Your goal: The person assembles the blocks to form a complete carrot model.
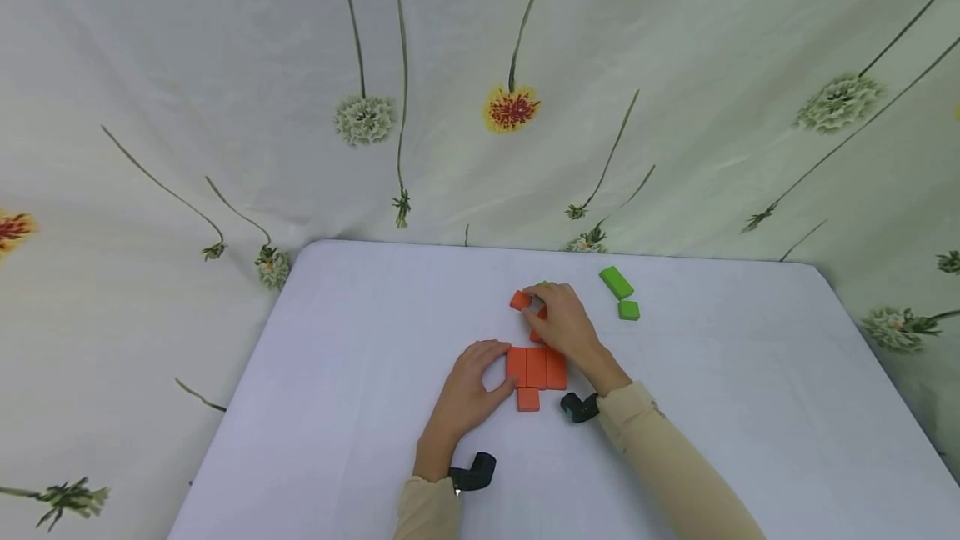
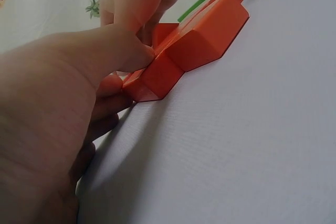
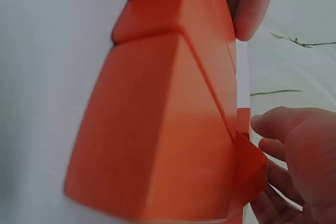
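Orange blocks (image 1: 536,367) lie side by side on the table, with a small orange block (image 1: 528,399) against their near edge. My left hand (image 1: 465,390) grips the left side of this group, index finger at the far corner and thumb on the near part. In the left wrist view the left thumb presses an orange block (image 2: 164,77). Beyond the group, my right hand (image 1: 564,319) pinches a small orange block (image 1: 519,300) between thumb and index finger. Another orange block (image 1: 536,332) is partly hidden under the right hand.
Two green blocks, one long (image 1: 617,282) and one small (image 1: 629,310), lie to the right beyond the hands. A bit of green (image 1: 545,282) shows behind the right hand. The white table (image 1: 360,315) ends at a flower-patterned cloth (image 1: 450,90).
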A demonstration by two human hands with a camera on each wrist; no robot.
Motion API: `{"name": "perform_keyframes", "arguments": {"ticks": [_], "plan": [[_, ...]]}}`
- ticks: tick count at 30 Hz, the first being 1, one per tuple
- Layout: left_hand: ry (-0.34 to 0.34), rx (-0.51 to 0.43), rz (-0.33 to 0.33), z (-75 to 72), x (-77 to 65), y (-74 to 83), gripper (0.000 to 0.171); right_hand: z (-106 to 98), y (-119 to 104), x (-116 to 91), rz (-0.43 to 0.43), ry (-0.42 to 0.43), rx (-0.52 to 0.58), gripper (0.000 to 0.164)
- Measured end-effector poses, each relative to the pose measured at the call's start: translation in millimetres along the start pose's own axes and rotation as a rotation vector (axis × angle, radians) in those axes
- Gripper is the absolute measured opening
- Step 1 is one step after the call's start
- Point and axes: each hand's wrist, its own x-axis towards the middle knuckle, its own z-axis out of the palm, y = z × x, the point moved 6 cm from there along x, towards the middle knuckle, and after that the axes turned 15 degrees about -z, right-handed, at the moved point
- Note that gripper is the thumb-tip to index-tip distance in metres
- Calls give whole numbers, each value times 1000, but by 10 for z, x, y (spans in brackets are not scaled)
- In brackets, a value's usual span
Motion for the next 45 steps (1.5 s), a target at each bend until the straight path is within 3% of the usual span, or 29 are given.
{"name": "perform_keyframes", "arguments": {"ticks": [12, 34, 45], "plan": [[28, 20, 28, 6, 3, -4, 46, 52, 30, 54, 28, -26, -89, 36], [24, 20, 26, -1, -9, 10, 47, -81, -10, -56, 33, 10, 32, 35], [22, 10, 22, 3, -9, 12, 47, -197, -89, -202, -42, 54, 43, 34]]}}
